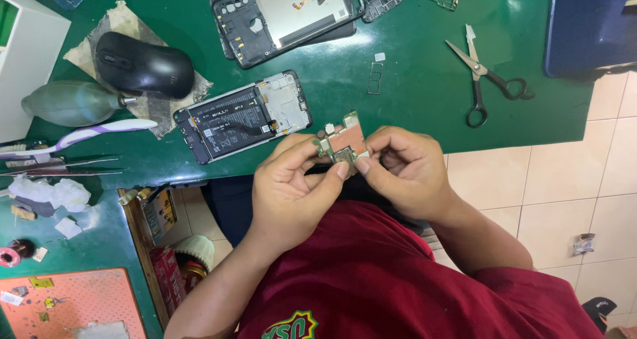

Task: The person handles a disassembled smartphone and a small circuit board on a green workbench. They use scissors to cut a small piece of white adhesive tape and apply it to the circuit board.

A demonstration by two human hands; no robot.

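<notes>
Both hands, left hand and right hand, pinch a small circuit board between closed fingertips, above the green worktop edge; an opened phone lies just beyond the left hand.

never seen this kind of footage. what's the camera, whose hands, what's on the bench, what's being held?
There is one picture, from a camera worn on a person's head, looking down at their own two bare hands. No machine is involved.

The left hand and right hand together pinch a small circuit board between the fingertips, just above the near edge of a green bench.

On the bench lie an opened phone with its battery showing, a second phone shell farther back, scissors, a small metal tray frame, a black mouse on a cloth, a rubber air blower, a toothbrush and tweezers. A lower shelf at left holds an orange mat.

The person wears a red shirt.
</notes>
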